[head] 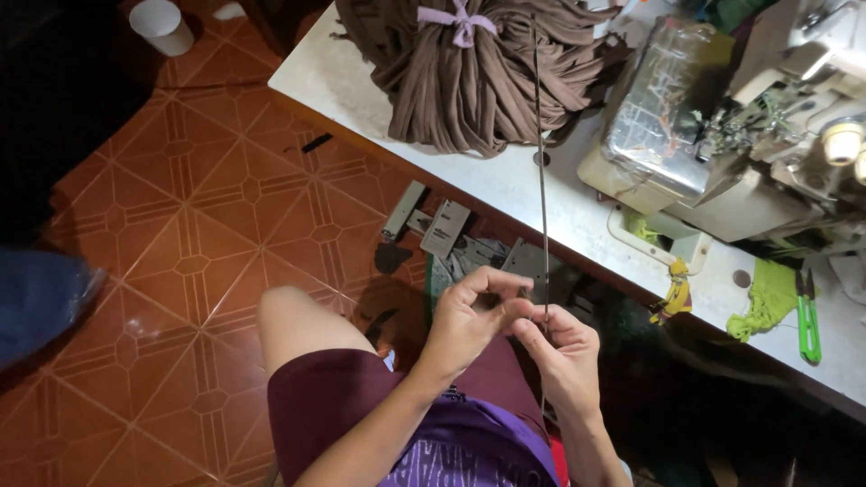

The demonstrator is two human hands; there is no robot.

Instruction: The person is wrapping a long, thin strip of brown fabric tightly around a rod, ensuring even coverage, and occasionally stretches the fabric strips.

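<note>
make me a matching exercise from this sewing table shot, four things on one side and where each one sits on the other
Things:
1. white plastic cup
2. bundle of brown fabric strips
3. green-handled thread snips
4. thin dark strip

Places:
A. pinched between left hand and right hand
B. on the tiled floor, top left
C. at the table's right end
D. on the table's far end, tied with a lilac band

Pairs: 1-B, 2-D, 3-C, 4-A
</note>
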